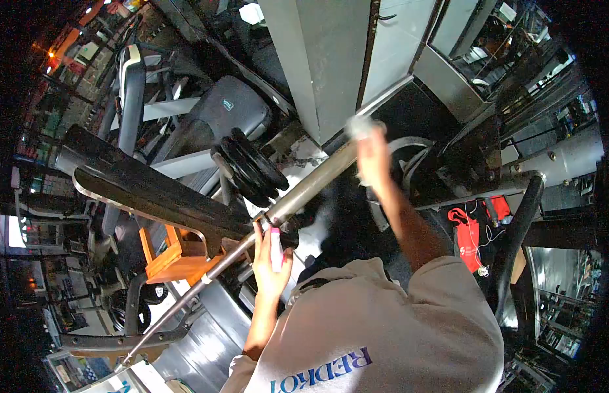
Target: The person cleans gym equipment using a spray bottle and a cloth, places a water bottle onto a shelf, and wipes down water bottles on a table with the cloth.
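Leaning in over a metal bar [311, 183]
Clutching a blurry white wad [362, 126] in a closed right hand [372, 157], reaching for the bar's thick end; pinching a pink-and-white thing [276, 252] in a half-curled left hand [271, 275] against the bar. Sporting "RED…" on a pale shirt [383, 321]. Hemmed in by black plates [252, 167], orange wooden block [180, 263], red pouch [468, 239].

Silver-grey metal bar [232, 256], on a diag., lower L to upper R; thick upper sect. White cloth-like item [362, 126], blurred, held nr bar's thick end. Slim pink-&-wht item [276, 249], held approx. upright, just beside bar's mid.
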`<state>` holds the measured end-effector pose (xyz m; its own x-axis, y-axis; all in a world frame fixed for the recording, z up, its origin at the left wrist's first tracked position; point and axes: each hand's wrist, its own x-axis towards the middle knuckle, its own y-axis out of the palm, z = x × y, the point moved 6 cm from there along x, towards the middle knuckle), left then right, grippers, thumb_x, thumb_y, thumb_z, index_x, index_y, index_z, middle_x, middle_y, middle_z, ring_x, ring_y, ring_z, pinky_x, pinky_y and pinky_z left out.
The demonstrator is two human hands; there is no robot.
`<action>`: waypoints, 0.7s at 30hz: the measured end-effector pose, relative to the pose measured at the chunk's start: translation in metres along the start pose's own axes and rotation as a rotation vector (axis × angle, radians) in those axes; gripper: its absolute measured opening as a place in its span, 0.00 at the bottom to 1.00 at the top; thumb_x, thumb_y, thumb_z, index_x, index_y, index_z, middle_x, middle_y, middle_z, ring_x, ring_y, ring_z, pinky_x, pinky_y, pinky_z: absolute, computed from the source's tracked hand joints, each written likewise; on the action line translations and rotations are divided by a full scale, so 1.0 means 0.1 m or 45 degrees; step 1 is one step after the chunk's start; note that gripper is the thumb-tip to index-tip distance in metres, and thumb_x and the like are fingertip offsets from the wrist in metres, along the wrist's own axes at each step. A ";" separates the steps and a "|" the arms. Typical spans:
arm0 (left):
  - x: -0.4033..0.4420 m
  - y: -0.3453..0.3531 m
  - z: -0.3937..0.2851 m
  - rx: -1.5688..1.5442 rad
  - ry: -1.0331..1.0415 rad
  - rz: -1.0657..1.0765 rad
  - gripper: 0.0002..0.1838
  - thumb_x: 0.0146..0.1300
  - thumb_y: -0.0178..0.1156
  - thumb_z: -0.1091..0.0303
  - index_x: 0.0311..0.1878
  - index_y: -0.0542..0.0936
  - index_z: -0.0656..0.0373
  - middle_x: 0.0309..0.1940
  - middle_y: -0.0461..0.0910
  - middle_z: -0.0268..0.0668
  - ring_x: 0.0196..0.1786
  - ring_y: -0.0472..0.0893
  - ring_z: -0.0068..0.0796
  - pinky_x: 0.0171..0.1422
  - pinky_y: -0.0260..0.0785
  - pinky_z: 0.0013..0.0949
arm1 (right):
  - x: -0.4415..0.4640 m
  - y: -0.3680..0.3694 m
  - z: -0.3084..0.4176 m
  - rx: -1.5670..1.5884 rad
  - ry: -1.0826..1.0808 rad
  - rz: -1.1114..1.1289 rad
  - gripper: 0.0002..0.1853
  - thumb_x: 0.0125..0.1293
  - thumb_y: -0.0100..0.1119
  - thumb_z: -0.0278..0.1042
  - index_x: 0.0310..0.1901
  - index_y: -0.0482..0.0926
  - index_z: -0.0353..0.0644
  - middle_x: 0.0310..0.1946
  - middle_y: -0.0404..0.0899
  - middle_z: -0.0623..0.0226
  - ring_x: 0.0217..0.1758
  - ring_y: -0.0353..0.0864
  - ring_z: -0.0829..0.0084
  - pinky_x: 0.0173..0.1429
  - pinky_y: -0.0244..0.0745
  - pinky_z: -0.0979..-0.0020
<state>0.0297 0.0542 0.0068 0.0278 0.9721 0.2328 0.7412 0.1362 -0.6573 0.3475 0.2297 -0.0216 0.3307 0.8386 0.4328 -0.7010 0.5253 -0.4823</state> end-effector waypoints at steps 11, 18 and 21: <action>-0.03 -0.06 0.12 -0.549 -0.190 -0.160 0.38 0.63 0.57 0.61 0.74 0.60 0.70 0.71 0.67 0.49 0.56 0.77 0.32 0.52 0.76 0.30 | -1.34 0.70 1.35 -0.121 -1.298 0.596 0.17 0.63 0.60 0.41 0.54 0.81 0.60 0.59 0.79 0.75 0.69 0.72 0.68 0.75 0.58 0.54; -0.03 -0.14 0.21 -0.536 -0.383 -0.088 0.36 0.62 0.55 0.66 0.74 0.62 0.67 0.72 0.66 0.44 0.50 0.78 0.25 0.46 0.77 0.26 | 0.05 0.09 0.13 -0.524 -0.552 0.242 0.20 0.56 0.62 0.33 0.53 0.78 0.47 0.58 0.78 0.68 0.71 0.68 0.62 0.75 0.45 0.37; -0.06 -0.21 0.23 -0.295 -0.070 -0.204 0.34 0.58 0.48 0.79 0.72 0.65 0.65 0.68 0.70 0.47 0.40 0.81 0.27 0.47 0.77 0.30 | 0.04 0.07 0.21 -0.546 -0.399 0.189 0.21 0.57 0.63 0.34 0.54 0.78 0.45 0.58 0.78 0.67 0.73 0.66 0.63 0.76 0.33 0.31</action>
<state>-0.0013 0.0497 0.0022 -0.1333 0.9515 0.2772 0.8670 0.2474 -0.4325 0.3309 0.2343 -0.0075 -0.0019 0.8597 0.5108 -0.3839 0.4711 -0.7942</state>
